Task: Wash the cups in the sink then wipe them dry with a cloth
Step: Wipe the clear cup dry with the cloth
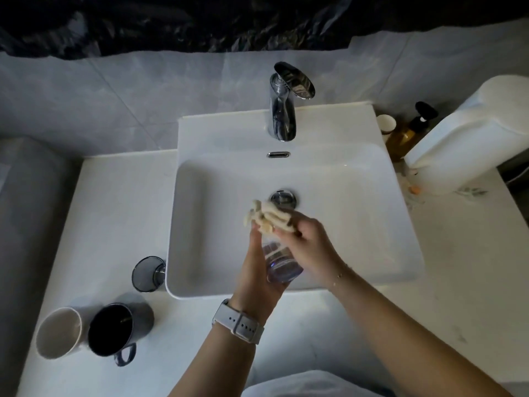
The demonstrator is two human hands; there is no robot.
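**Drying a clear cup over the sink**

Near the front left corner of the counter (120, 202) you have two cups lying on their sides, mouths toward you: a white cup (58, 333) and, touching it on the right, a dark mug (113, 329) with its handle at the bottom. A little farther back, right against the sink's front left corner, a grey glass (148, 273) lies on its side too.

Your left hand (257, 270) has a white watch (239, 322) on the wrist. It grips a clear cup (282, 262) from below, over the front part of the sink (200, 213). Your right hand (307, 239) pinches a cream cloth (269, 216) and holds it at the cup's far end. Both hands are close together on the cup.

Past the cloth is the drain (283, 197). At the sink's back edge stands the shiny tap (283, 101). On the counter's back right corner are a small white cup (386, 124), a brown pump bottle (406, 133) and a big white jug (469, 138).
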